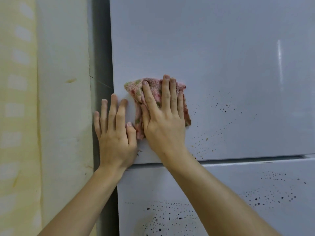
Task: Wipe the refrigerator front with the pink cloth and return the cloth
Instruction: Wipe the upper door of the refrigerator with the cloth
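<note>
My right hand covers the middle of the cloth, so only its edges show. The fridge runs off the top, right and bottom. My forearms are cut off at the bottom. What the dark specks are, I can't tell. The wall pattern at left is blurred.

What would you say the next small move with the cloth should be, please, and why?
Probably slide the right hand, with the pink cloth pressed flat under it, rightward and slightly down across the upper door. Dark specks lie just to the right of the cloth and below it, unwiped, while the left hand rests flat at the door's left edge.
</note>
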